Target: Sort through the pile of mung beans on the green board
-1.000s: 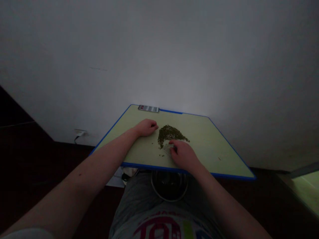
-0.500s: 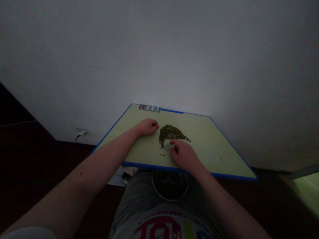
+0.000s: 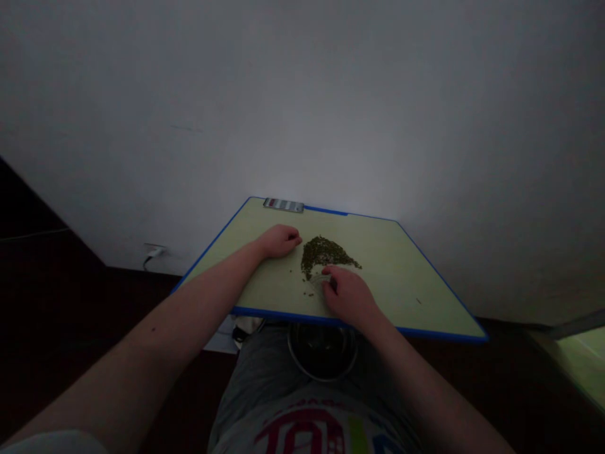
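A heap of small greenish-brown beans or seeds [image 3: 324,250] lies on the pale yellow board [image 3: 392,271] with a blue edge. My left hand [image 3: 281,241] rests on the board just left of the heap, its fingers curled in loosely with nothing visible in them. At the near side of the heap, my right hand [image 3: 347,293] pinches a clear, curved plastic piece that looks like a protractor [image 3: 317,282]. Its far edge reaches the nearest beans, and my fingers hide part of it. A few loose beans lie left of and below it.
A phone [image 3: 283,205] with a lit screen lies at the board's far left edge, near the wall [image 3: 302,113]. Below the near edge, a metal bowl [image 3: 324,353] sits at my lap. A plug with a cable [image 3: 154,253] is in the wall at left.
The clear protractor in my right hand has tilted slightly. Both hands and the bean heap look almost unmoved.
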`<action>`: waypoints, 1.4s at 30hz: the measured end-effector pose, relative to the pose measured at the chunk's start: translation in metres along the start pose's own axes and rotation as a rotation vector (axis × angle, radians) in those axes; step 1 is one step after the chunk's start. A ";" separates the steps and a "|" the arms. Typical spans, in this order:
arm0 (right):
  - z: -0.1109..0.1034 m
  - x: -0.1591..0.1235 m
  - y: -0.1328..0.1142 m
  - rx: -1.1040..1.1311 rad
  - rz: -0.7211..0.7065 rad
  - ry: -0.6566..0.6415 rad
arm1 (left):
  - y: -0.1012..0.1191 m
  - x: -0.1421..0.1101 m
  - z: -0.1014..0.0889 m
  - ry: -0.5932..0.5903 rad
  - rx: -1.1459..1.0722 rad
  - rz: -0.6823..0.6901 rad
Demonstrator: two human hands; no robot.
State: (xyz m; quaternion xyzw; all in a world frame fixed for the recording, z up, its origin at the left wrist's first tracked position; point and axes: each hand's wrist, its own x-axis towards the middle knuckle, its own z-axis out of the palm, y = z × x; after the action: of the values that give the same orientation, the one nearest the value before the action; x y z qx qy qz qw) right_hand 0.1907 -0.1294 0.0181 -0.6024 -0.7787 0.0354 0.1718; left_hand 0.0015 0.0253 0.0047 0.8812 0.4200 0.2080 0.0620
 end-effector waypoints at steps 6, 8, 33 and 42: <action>0.001 -0.004 -0.007 0.012 0.000 -0.012 | 0.001 0.000 -0.001 -0.002 0.002 -0.005; 0.003 -0.002 -0.008 0.004 -0.009 -0.007 | 0.001 -0.001 -0.001 -0.001 -0.005 -0.005; -0.017 -0.005 0.074 -0.120 0.280 0.068 | -0.004 -0.002 0.001 -0.007 -0.010 0.013; -0.008 -0.001 0.053 -0.081 0.172 0.061 | -0.001 -0.002 -0.001 -0.008 -0.024 -0.006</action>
State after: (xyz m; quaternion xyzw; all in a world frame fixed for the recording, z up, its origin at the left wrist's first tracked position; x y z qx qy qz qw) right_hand 0.2422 -0.1173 0.0121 -0.6743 -0.7192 0.0002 0.1675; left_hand -0.0007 0.0243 0.0047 0.8800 0.4197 0.2094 0.0746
